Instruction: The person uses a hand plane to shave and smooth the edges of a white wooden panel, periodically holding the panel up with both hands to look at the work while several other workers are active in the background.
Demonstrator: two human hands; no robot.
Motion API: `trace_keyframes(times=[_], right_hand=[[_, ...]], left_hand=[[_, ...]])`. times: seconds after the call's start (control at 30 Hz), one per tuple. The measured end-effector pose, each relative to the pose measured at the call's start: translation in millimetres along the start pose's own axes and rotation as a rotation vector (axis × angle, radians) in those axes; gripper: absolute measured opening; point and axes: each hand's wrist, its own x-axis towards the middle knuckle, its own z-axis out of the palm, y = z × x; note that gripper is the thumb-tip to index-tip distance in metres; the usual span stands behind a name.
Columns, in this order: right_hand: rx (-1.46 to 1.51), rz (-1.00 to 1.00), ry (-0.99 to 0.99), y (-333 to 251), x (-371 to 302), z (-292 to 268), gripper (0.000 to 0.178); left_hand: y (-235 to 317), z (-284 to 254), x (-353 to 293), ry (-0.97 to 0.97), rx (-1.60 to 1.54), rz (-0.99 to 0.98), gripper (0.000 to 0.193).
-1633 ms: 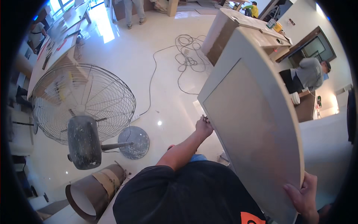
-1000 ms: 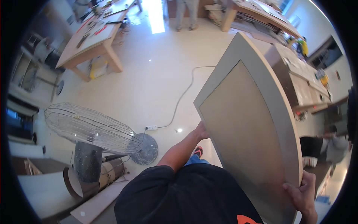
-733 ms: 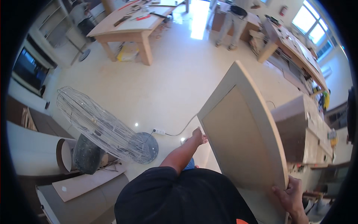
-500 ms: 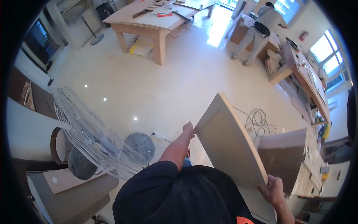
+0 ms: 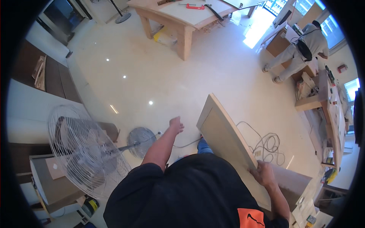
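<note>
I carry a large pale wooden panel [image 5: 228, 142] with a raised frame edge, tilted at my right side. My right hand [image 5: 263, 174] grips its right edge near the lower part. My left hand [image 5: 176, 124] is off the panel, stretched out forward over the floor with fingers loosely curled and nothing in it. My black shirt fills the lower middle of the view.
A standing fan with a wire cage [image 5: 85, 150] and round base [image 5: 140, 137] is at my left. A cable coil [image 5: 268, 144] lies on the glossy floor at right. A wooden workbench [image 5: 182, 17] with tools stands ahead; another person [image 5: 302, 47] bends at a bench far right.
My left hand has let go of the panel's left edge and now reaches out free. The panel has dropped to my right side, held by the right hand alone, as I turned.
</note>
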Motion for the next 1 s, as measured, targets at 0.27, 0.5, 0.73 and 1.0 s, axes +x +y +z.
trace_keyframes(times=[0.27, 0.5, 0.73, 1.0], right_hand=[[-0.214, -0.154, -0.032, -1, 218, -17, 0.032], [-0.297, -0.326, -0.081, -91, 383, -71, 0.026], [-0.237, -0.460, -0.099, -177, 495, -110, 0.021], [-0.112, -0.536, -0.022, -175, 576, -145, 0.026]], left_hand=[[108, 138, -189, 0.318, 1.073, 1.639, 0.058], [255, 217, -156, -0.096, 1.755, 1.567, 0.053], [409, 234, -95, -0.488, 2.214, 0.965, 0.036], [522, 268, -75, -0.675, 2.352, 0.753, 0.034]])
